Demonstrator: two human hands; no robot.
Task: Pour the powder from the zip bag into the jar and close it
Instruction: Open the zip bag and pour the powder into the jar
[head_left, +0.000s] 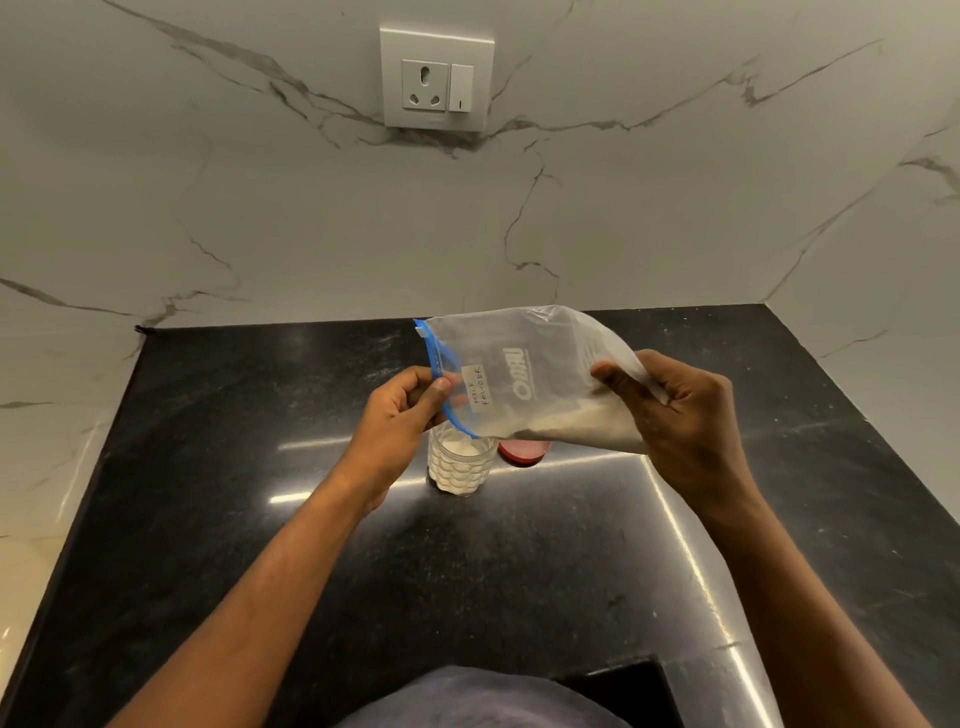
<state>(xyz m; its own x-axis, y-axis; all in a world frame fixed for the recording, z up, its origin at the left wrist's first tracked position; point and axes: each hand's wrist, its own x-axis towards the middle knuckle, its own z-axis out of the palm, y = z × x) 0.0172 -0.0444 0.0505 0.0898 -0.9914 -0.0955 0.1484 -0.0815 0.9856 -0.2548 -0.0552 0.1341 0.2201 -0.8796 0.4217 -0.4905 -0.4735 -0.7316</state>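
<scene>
The left hand has its grip pinched on the blue zip edge of the bag, thumb on the near face and fingers behind it. The right hand has its grip clamped on the bag's closed bottom end, thumb pressing the near side and fingers wrapped behind. Between the two hands the clear plastic bag hangs sideways in the air, its zip end to the left and lower, its bottom end to the right. A small white label with handwriting sits near the zip. Pale powder lies along the bag's lower edge, reaching toward the lower corner of the zip end.

That corner hangs just above the open mouth of a clear ribbed jar, which stands upright on the black surface and already holds white powder. Just right of the jar, partly hidden under the bag, a red lid lies flat on the surface. On the far marble wall is a white socket with a switch.
</scene>
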